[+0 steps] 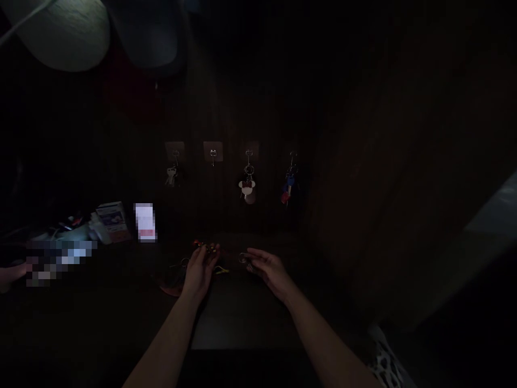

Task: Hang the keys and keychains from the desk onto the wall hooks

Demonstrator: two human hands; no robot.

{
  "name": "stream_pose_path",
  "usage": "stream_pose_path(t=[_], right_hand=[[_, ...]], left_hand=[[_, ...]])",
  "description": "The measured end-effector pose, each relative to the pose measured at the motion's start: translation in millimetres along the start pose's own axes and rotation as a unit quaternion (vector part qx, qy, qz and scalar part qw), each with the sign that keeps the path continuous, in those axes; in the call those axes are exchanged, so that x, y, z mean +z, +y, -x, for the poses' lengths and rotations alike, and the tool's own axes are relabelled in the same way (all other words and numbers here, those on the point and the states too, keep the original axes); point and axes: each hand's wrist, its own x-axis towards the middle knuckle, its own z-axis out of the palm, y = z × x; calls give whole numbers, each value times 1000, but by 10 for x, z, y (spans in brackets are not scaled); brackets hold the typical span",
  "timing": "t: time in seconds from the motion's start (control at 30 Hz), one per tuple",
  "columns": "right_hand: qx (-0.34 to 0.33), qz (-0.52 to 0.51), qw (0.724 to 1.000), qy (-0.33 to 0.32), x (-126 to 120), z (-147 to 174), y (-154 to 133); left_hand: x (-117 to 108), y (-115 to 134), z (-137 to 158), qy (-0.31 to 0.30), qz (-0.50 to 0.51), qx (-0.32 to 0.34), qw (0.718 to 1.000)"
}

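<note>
The scene is very dark. My right hand (271, 269) pinches a metal key ring (243, 258) at its fingertips, with what look like keys partly hidden under the fingers. To its left, my left hand (200, 271) is curled over a small dark thing with red and yellow specks (207, 248), whose kind I cannot make out. A thin yellow-green piece (221, 270) shows beside this hand. Left of the wrist lie a dark ring-shaped item (184, 262) and a reddish curved thing (171, 291), both dim.
Several hooks are on the dark wall. They bear silvery keys (172, 176), a white mouse-head keychain (247, 187) and blue and red keys (288, 188); another hook (213, 155) is between. A small box (114, 222) and a lit screen (146, 222) stand left; caps (64, 35) hang above.
</note>
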Motion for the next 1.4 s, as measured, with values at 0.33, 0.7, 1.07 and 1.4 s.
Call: stream_pose_path(t=[0.33, 0.7, 1.07, 1.4], right_hand=[[-2, 47, 999, -5, 6, 10, 13], [-20, 103, 991, 84, -12, -41, 60], [-64, 284, 956, 46, -153, -143, -98], [-167, 431, 884, 61, -473, -147, -33]], left_hand=[[-15, 7, 4, 8, -5, 9, 1000], [44, -61, 44, -41, -62, 13, 997], [794, 454, -198, -131, -231, 78, 961], [1580, 1031, -733, -136, -304, 305, 892]])
